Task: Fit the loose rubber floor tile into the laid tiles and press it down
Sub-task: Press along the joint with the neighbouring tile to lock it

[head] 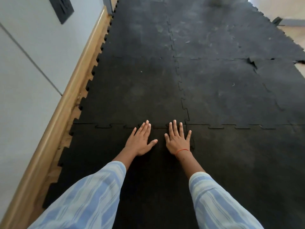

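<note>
Black rubber floor tiles with jigsaw edges cover the floor. The near left tile lies flat, its far toothed edge meshed with the tile beyond along a seam. My left hand rests palm down on the near tile, fingers spread, fingertips at the seam. My right hand, with a red thread on its wrist, lies flat beside it near the corner where the tiles meet. Neither hand holds anything.
A wooden skirting board and grey wall run along the left, with a strip of wood floor showing at the tiles' toothed edge. A torn, lifted spot sits in a far right seam. Bare floor lies at far right.
</note>
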